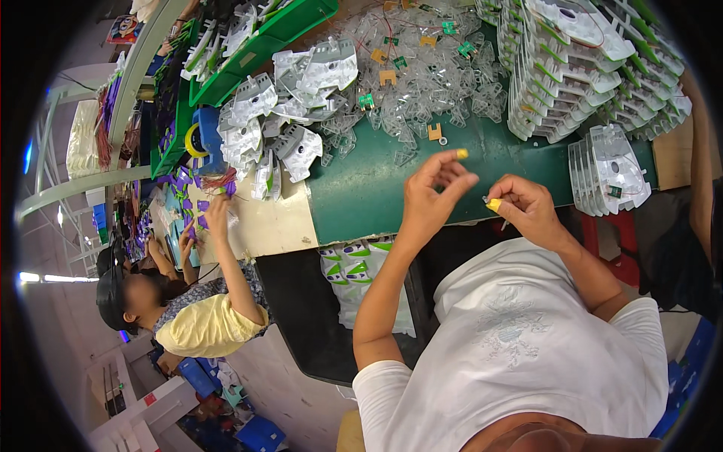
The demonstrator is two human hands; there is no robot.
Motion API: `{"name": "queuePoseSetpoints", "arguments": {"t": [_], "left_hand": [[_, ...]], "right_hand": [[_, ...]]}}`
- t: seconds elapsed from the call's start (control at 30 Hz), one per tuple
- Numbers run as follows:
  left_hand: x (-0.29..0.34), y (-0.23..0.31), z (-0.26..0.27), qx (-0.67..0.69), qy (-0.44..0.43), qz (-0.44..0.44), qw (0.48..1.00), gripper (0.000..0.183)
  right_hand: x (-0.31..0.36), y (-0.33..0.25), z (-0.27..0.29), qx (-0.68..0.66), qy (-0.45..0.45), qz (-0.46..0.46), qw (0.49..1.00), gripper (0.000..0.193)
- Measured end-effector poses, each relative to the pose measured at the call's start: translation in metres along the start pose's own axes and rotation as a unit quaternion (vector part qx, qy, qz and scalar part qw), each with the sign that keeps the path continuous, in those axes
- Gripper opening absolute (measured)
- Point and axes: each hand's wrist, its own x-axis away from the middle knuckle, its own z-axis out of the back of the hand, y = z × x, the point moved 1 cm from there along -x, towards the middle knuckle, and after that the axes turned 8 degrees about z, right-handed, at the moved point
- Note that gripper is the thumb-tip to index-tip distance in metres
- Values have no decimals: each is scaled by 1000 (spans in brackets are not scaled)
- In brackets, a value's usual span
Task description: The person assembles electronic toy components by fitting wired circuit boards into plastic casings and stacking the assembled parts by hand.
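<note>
Green bench (354,197) across middle, pale board (290,222) at its left. Pale curved-looking beam (141,64) upper left, lens bends it. Tube light (71,279) lit, far left. Pale pinkish surface (71,320) beneath it, wall or ceiling, can't tell. Floor (275,360) light tan, lower left. Blue bin (260,435) bottom left, pale furniture (169,407) near it. Red stool (626,265) beside bench, right. More blue crates (697,350) lower right edge.

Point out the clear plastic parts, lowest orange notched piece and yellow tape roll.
Clear plastic parts (422,94), head view: centre of pile.
Orange notched piece (434,136), head view: body below its notch.
Yellow tape roll (189,142), head view: left edge.
</note>
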Motion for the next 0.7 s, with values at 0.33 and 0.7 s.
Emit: {"name": "queuePoseSetpoints", "arguments": {"t": [0.33,0.7], "left_hand": [[-36,-34,-1,-414,171,-146,882,13],[130,-16,35,-290,413,-135,852,28]], "right_hand": [[4,12,-4,26,8,-63,998,10],[-24,46,-7,71,-62,-65,993,9]]}}
